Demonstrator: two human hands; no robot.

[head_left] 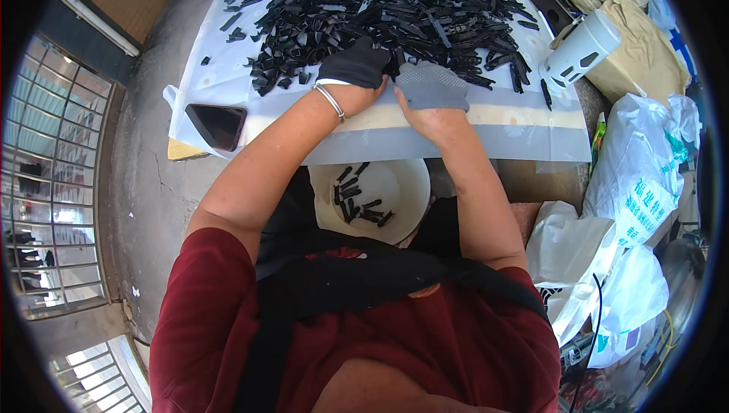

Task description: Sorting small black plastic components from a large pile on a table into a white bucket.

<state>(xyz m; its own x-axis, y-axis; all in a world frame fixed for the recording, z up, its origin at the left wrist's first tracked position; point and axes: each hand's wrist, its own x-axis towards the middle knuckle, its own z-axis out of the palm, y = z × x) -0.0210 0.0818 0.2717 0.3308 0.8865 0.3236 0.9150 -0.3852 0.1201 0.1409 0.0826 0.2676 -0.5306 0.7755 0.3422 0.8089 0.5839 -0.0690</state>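
Observation:
Both my gloved hands meet at the near edge of a large pile of small black plastic pieces (380, 10) on the table. My left hand (355, 65), in a black glove with a metal bangle at the wrist, is closed with its fingers bent toward the other hand. My right hand (431, 85) wears a grey dotted glove and is closed too, thumb side inward. Between them shows a slim black plastic piece (395, 62), pinched by both hands; its full shape is hidden. In my lap below the table edge sits a white bucket (410, 200) holding several black pieces (351, 193).
A dark phone (216, 126) lies at the table's left front on the pale tablecloth (277, 113). To the right stands a white tumbler (583, 47). White plastic bags (634, 170) and brown sacks (630, 56) crowd the right side. Barred windows (57, 177) line the left.

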